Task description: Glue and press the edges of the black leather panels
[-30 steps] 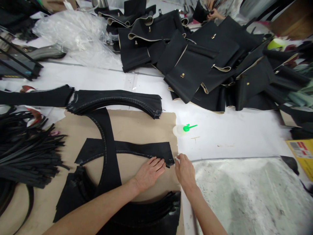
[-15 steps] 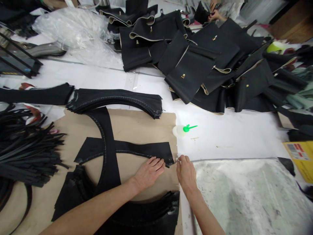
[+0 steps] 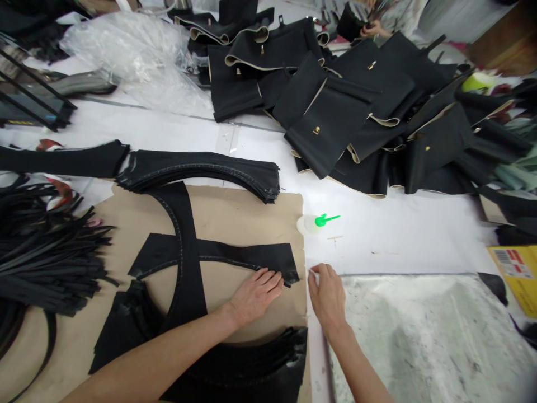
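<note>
My left hand (image 3: 257,296) lies flat on the right end of a black curved strip (image 3: 243,255), pressing it against the kraft paper sheet (image 3: 247,218). This strip crosses a wider black arc piece (image 3: 188,280) and its far end is stitched or edged. My right hand (image 3: 328,296) sits just right of the paper's edge, with thumb and fingertips pinched on a tiny pale scrap (image 3: 311,271). The scrap is too small to identify. A stack of curved black pieces (image 3: 251,364) lies under my forearms.
A glue bottle with a green nozzle (image 3: 314,223) lies on the white table (image 3: 398,240) beyond my right hand. Black bag panels (image 3: 327,117) are heaped behind it, and black strips (image 3: 42,252) lie left. A co-worker's hand (image 3: 371,31) is at the far top.
My right hand has moved right and slightly down, away from the strip's end, still pinched. My left hand stays on the strip. The view has shifted slightly.
</note>
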`<state>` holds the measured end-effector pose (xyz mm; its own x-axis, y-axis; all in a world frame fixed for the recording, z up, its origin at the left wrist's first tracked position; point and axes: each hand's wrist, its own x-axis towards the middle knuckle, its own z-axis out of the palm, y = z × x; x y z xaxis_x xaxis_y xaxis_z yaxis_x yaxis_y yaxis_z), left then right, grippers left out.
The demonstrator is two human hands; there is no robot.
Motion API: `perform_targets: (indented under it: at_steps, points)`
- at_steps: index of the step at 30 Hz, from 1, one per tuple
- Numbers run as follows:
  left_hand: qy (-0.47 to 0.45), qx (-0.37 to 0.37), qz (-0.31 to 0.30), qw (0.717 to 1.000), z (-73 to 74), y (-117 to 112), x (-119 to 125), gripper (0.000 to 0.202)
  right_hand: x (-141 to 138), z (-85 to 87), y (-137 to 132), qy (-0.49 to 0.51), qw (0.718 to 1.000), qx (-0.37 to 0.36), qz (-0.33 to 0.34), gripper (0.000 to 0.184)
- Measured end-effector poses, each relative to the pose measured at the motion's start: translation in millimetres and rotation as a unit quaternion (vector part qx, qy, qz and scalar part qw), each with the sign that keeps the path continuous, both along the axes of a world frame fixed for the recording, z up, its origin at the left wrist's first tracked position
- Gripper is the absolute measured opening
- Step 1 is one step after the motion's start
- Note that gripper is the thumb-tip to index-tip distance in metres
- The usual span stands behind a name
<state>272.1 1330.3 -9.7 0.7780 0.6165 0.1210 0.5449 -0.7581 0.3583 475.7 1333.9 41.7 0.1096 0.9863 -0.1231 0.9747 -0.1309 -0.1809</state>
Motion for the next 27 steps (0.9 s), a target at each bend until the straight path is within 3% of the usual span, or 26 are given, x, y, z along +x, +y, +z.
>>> perform_targets:
  at_steps: [4, 9, 11, 16, 18, 22, 27]
  points:
    - [-0.001, 0.0, 0.005, 1.0, -3.9, -0.9, 1.8, 0.039, -19.9, -2.7, -2.0, 0.043, 0.993, -0.027, 0.102, 0.01]
    - [0.003, -0.001, 0.002, 1.0, 0.5, -0.3, 1.1, 0.039, 1.4, -5.8, 0.5, -0.08, 0.997, -0.023, 0.002, 0.006]
    - [0.002, -0.002, 0.001, 1.0, 2.2, 0.0, 0.7, 0.039, 7.7, -1.2, 1.1, -0.078, 0.997, 0.005, -0.023, 0.006]
    - [0.002, 0.001, 0.004, 1.0, 0.5, -0.5, 1.4, 0.038, -12.5, 1.7, -4.4, 0.036, 0.994, -0.02, 0.101, 0.009]
    - [0.002, -0.001, 0.004, 1.0, -0.2, -0.9, 1.7, 0.038, -12.1, -1.5, -7.4, 0.012, 0.994, -0.043, 0.103, 0.009]
    - [0.003, -0.006, 0.002, 1.0, 0.5, -0.6, 1.8, 0.04, 8.8, 0.9, -10.3, -0.07, 0.996, -0.046, 0.044, 0.008]
    - [0.005, -0.001, -0.001, 1.0, 0.6, 0.0, 1.4, 0.04, 1.0, 12.3, -9.2, 0.008, 0.992, -0.033, 0.118, 0.01]
